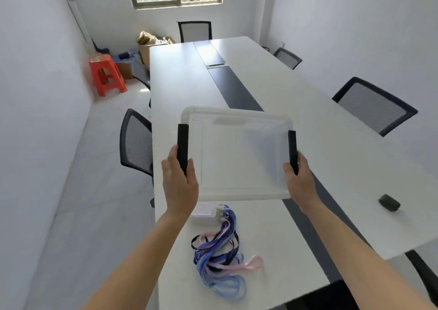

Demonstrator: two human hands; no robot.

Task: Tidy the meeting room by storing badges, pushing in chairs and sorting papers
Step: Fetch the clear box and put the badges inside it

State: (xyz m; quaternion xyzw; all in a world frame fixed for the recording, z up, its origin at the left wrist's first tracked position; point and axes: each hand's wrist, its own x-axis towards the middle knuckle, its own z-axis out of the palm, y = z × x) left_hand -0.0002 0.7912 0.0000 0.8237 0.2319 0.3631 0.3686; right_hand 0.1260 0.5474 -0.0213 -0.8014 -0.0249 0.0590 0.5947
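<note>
Clear plastic container [237, 158] held over a white desk [180, 77], the left hand [180, 186] and right hand [302, 184] each clamped on a black side handle [182, 141]. Badge lanyards [220, 255], blue and pink, lie heaped on the desk beneath.

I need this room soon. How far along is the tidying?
Early. Nothing looks finished. In hand: left hand and right hand grip the black handles of the clear container above the table. Left: badges and lanyards lie loose on the table. The chairs look close in, hard to judge; no papers show.
</note>
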